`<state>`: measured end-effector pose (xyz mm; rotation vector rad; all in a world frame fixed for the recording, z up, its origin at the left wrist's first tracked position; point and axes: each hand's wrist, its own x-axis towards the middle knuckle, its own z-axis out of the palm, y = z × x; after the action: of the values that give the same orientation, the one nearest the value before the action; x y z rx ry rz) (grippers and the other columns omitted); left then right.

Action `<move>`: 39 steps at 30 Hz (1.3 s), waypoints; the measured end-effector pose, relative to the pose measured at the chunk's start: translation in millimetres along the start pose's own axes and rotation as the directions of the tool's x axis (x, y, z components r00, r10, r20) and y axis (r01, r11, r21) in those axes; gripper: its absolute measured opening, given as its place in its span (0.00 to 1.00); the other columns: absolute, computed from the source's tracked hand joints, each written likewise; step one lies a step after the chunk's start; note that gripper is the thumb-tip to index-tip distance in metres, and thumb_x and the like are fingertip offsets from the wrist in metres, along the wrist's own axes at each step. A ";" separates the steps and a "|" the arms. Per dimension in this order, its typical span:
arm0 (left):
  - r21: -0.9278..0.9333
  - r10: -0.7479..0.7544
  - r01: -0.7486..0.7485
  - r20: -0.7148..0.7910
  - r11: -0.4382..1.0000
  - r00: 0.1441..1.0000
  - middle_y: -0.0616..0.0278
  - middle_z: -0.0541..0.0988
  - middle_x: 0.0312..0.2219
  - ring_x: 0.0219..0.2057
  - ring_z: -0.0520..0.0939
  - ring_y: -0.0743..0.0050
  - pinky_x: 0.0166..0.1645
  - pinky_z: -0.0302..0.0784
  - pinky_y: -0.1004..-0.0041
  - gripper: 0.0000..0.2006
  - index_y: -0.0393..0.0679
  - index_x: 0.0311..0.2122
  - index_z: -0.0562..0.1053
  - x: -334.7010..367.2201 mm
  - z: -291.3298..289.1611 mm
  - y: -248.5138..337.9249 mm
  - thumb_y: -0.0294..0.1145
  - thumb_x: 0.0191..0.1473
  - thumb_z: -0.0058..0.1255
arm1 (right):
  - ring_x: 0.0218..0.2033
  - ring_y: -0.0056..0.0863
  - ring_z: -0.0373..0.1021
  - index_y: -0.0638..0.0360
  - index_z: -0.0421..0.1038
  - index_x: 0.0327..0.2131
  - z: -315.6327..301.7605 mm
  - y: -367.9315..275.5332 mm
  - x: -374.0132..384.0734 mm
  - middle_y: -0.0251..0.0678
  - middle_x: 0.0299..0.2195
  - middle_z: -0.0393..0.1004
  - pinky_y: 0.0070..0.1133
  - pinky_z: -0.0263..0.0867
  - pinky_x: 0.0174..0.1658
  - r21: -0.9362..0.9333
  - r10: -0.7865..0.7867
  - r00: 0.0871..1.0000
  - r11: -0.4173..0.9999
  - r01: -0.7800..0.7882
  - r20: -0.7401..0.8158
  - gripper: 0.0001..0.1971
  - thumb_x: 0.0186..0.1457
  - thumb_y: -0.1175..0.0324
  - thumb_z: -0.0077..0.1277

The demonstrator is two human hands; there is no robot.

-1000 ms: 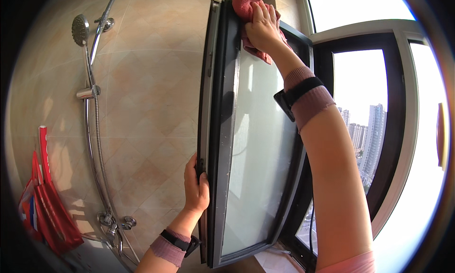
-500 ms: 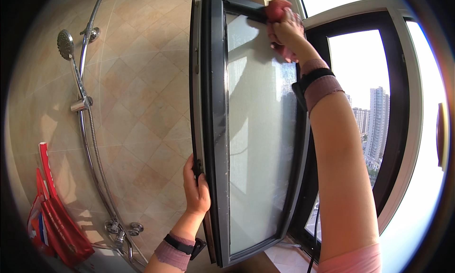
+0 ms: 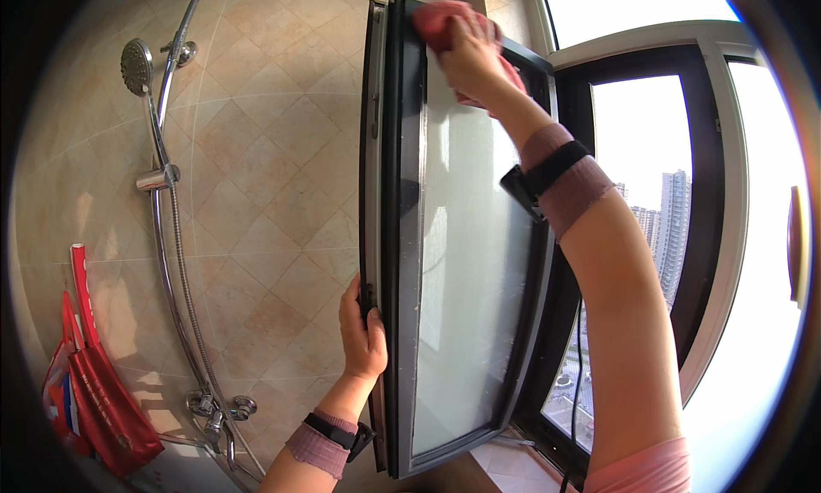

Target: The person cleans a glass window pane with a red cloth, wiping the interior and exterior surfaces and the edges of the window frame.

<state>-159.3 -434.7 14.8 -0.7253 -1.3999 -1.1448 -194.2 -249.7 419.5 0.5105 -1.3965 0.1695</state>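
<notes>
A dark-framed window sash (image 3: 479, 322) with whitish glass stands swung inward in front of me. My left hand (image 3: 364, 337) is closed around the sash's outer left edge, low down, with the thumb on the near side and the fingers partly hidden behind. At the top of the sash my right hand (image 3: 472, 61) presses a pink-red cloth (image 3: 440, 21) against the upper frame near its left corner. The cloth bunches over the frame and hangs below the hand onto the glass. Wristbands with black straps sit on both my wrists.
On the tiled wall (image 3: 274, 194) at left are a hand shower (image 3: 137, 68), its chrome rail and a mixer tap (image 3: 209, 407). Red bags (image 3: 115, 412) hang at lower left. Right of the sash is the open window frame (image 3: 718, 185), with tall buildings outside and a dark cable (image 3: 579, 365).
My right hand has moved the cloth leftward along the top of the sash, from the right part toward the left corner. My left hand keeps its hold; the view has shifted slightly.
</notes>
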 end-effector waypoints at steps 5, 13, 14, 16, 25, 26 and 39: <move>0.015 -0.016 0.016 0.004 1.000 1.000 0.43 0.67 0.57 0.58 0.69 0.49 0.64 0.61 0.58 0.28 0.32 0.63 0.58 0.5 -0.5 -0.1 0.26 0.57 0.35 | 0.68 0.62 0.43 0.60 0.59 0.61 -6.6 -9.3 -1.8 0.52 0.65 0.55 0.43 0.42 0.70 0.071 -0.258 0.954 0.960 0.271 -0.151 0.33 0.48 0.72 0.47; -0.029 -0.034 0.035 0.021 0.999 0.999 0.43 0.66 0.57 0.58 0.69 0.53 0.64 0.62 0.60 0.27 0.32 0.64 0.56 1.5 -7.8 6.0 0.26 0.59 0.33 | 0.68 0.52 0.47 0.65 0.59 0.59 -50.3 -4.5 -18.7 0.52 0.67 0.52 0.37 0.47 0.70 0.017 -0.174 0.984 0.985 0.173 0.025 0.29 0.52 0.71 0.46; -0.046 -0.026 0.027 0.029 0.999 0.999 0.43 0.66 0.58 0.58 0.69 0.53 0.64 0.62 0.60 0.27 0.31 0.64 0.56 2.2 -2.7 7.5 0.26 0.59 0.33 | 0.67 0.52 0.48 0.67 0.60 0.58 -34.6 19.1 -16.2 0.52 0.65 0.54 0.37 0.48 0.69 -0.054 -0.182 0.978 0.983 0.177 -0.099 0.29 0.51 0.71 0.47; -0.060 -0.032 0.034 0.034 0.998 0.999 0.43 0.66 0.58 0.59 0.69 0.53 0.64 0.62 0.60 0.27 0.31 0.64 0.56 1.8 0.5 6.7 0.25 0.59 0.33 | 0.68 0.51 0.46 0.61 0.59 0.61 -14.2 58.3 -9.3 0.50 0.66 0.53 0.39 0.44 0.70 -0.060 -0.108 0.987 0.993 0.102 -0.119 0.32 0.51 0.67 0.49; -0.056 -0.044 0.045 0.012 0.997 0.999 0.42 0.65 0.58 0.59 0.68 0.52 0.65 0.61 0.60 0.28 0.30 0.64 0.56 0.9 -2.1 2.4 0.24 0.57 0.34 | 0.72 0.45 0.39 0.56 0.48 0.68 -19.0 110.3 -7.7 0.42 0.71 0.46 0.36 0.37 0.72 -0.237 0.396 0.906 0.903 -0.357 0.145 0.46 0.49 0.54 0.59; -0.050 -0.049 0.049 0.006 0.998 0.999 0.42 0.66 0.58 0.59 0.68 0.52 0.65 0.61 0.60 0.28 0.30 0.64 0.56 0.5 -1.9 0.7 0.24 0.57 0.34 | 0.71 0.46 0.43 0.56 0.49 0.68 -22.7 105.1 -6.7 0.43 0.69 0.49 0.36 0.40 0.71 -0.280 0.432 0.887 0.882 -0.379 0.161 0.45 0.49 0.54 0.58; -0.013 -0.039 0.038 -0.014 0.999 0.999 0.42 0.66 0.57 0.59 0.68 0.49 0.65 0.61 0.59 0.27 0.31 0.63 0.57 -1.4 -2.3 -2.4 0.24 0.57 0.34 | 0.69 0.52 0.43 0.63 0.59 0.62 -14.1 -33.9 3.9 0.49 0.67 0.51 0.41 0.39 0.71 0.151 -0.161 0.985 0.974 0.168 -0.058 0.32 0.49 0.73 0.45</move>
<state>-160.4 -437.3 12.7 -0.7000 -1.4008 -1.1874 -167.1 -274.0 413.8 0.7449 -1.2963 0.1556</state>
